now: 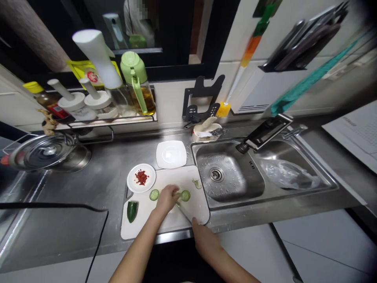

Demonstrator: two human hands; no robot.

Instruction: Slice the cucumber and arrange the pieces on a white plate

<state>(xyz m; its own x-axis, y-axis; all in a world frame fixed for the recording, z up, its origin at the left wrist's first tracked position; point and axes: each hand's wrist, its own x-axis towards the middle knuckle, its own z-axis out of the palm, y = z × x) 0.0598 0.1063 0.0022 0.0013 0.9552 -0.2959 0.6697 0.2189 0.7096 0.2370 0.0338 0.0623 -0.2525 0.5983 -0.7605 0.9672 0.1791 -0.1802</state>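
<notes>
My left hand (pixel 166 198) presses down on a cucumber piece on the white cutting board (pixel 141 226); the piece is mostly hidden under my fingers. My right hand (pixel 203 239) grips a knife (pixel 184 212) whose blade angles up to the cucumber beside my left fingers. One cucumber slice (pixel 154 194) lies left of my left hand and another slice (pixel 185 195) lies right of it. A green pepper piece (pixel 132 210) rests on the board's left side.
A round plate with chopped red chili (pixel 141 178) and a square white plate (pixel 171 154) sit behind the board. The steel sink (pixel 229 177) with a faucet (pixel 262 135) is on the right. Oil bottles stand on a rack (pixel 97 118); a pan lid (pixel 44 151) lies left.
</notes>
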